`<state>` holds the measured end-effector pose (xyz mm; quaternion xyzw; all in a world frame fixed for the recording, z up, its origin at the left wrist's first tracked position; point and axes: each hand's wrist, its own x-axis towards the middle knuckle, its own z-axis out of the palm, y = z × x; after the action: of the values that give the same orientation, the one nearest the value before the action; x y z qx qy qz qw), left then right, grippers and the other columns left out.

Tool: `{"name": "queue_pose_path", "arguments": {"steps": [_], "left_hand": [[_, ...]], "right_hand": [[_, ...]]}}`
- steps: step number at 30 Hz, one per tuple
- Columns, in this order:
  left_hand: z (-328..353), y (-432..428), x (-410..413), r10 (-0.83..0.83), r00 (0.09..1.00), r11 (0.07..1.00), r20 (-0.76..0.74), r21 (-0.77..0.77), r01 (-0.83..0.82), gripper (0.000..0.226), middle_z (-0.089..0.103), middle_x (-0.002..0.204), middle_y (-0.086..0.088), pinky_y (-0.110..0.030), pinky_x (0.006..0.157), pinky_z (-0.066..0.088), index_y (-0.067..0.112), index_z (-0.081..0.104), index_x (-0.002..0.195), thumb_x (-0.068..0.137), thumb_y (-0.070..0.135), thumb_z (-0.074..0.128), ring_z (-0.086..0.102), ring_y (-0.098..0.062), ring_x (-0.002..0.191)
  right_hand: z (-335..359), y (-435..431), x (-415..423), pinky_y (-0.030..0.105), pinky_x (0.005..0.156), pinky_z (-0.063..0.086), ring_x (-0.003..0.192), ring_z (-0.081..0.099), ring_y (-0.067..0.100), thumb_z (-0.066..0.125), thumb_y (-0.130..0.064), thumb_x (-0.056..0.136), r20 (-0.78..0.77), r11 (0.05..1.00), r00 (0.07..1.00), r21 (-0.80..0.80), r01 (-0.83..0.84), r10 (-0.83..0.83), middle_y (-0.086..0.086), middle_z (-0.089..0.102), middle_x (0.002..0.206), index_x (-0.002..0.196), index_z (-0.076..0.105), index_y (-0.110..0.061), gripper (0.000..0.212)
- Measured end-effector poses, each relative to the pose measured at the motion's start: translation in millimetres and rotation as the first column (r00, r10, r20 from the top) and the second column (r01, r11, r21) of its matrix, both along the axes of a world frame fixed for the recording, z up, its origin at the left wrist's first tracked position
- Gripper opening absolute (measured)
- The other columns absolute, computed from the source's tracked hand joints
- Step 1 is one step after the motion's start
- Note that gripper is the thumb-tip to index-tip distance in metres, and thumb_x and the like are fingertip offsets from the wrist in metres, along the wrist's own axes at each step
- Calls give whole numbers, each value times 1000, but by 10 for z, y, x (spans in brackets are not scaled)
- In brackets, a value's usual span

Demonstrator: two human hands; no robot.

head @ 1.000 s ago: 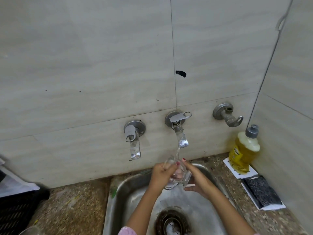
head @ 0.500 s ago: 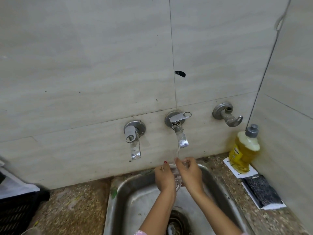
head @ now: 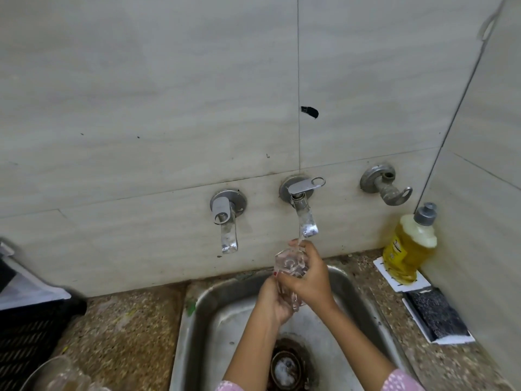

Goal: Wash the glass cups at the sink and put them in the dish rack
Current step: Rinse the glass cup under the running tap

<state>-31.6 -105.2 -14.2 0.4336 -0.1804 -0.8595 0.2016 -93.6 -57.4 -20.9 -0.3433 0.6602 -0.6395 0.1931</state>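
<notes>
My left hand (head: 275, 301), right hand (head: 313, 280) clamped on glass cup (head: 290, 262) under tap (head: 306, 221); wet grip may slip, cup cracks in sink (head: 203, 306).

On the grey tiled wall (head: 141, 108) in front of me are three metal taps. Water runs from the middle tap (head: 303, 210); the left tap (head: 227, 218) and the dull right tap (head: 386, 184) give none. A small black mark (head: 309, 112) is above the middle one. In the corner at my right, on the speckled counter (head: 118, 328), a yellow soap bottle (head: 408, 246) stands on a white card (head: 406, 283). Just beside it lies a black scrub pad (head: 434, 314).
</notes>
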Motion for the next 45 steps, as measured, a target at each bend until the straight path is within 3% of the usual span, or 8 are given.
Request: {"name": "queue_pose_path", "arguments": {"steps": [8,16,20,24,28,35,41,45], "left_hand": [[41,148,-102,-58,855,820,516,-464,336,28,66,98,-11,-31,72,48,11,63,89,97,23,39,62,-23,88],[111,-134,74,-370,871,873,324,-199,444,53,71,96,-10,-33,72,49,16,67,99,79,62,48,66,-30,79],[154,-311,158,-325,944,945,58,-10,327,48,68,87,-19,-40,80,44,3,66,94,67,39,51,60,-35,85],[169,-297,152,-409,909,912,-76,-45,407,37,66,89,-20,-45,83,46,-3,66,91,68,22,51,60,-35,85],[115,-190,154,-498,867,854,3,-171,491,29,64,94,-25,-47,75,55,-7,66,94,74,14,59,63,-42,87],[160,-108,138,-384,921,923,-68,-37,382,62,70,94,-19,-40,73,56,2,75,88,76,58,52,70,-32,79],[123,-67,50,-250,959,963,-130,-135,233,29,69,81,-13,-32,60,57,6,63,93,79,31,61,69,-25,66],[-23,-7,24,-108,936,988,-335,-140,64,40,69,85,-15,-31,58,56,7,67,91,61,29,81,69,-26,70]], "right_hand": [[-22,-234,-203,29,52,45,63,59,23,68,-13,75,396,882,875,466,69,-277,7,55,66,85,60,-1,18],[340,-95,-286,34,75,51,84,62,23,53,-26,87,597,868,779,269,-418,190,8,66,93,99,63,-13,21],[201,62,-274,23,84,51,94,65,7,72,-12,72,374,900,863,139,-413,339,0,65,109,119,54,-14,50],[54,188,-187,11,79,49,86,64,1,61,8,77,-163,981,985,194,-25,58,-3,70,99,111,66,-17,42],[118,217,-311,19,63,45,78,67,14,65,6,69,-457,936,889,312,165,-4,2,73,85,93,74,-14,33],[155,139,-334,17,38,37,44,56,9,50,-26,73,-916,994,393,103,33,82,-7,64,58,74,72,-23,22],[55,119,-164,17,63,51,69,65,4,70,-3,72,-366,980,910,-35,194,-194,-10,71,75,81,74,-22,21],[-1,-15,-57,9,63,48,70,63,5,64,12,72,185,953,934,55,299,-304,-14,66,70,70,68,-27,39]]}}
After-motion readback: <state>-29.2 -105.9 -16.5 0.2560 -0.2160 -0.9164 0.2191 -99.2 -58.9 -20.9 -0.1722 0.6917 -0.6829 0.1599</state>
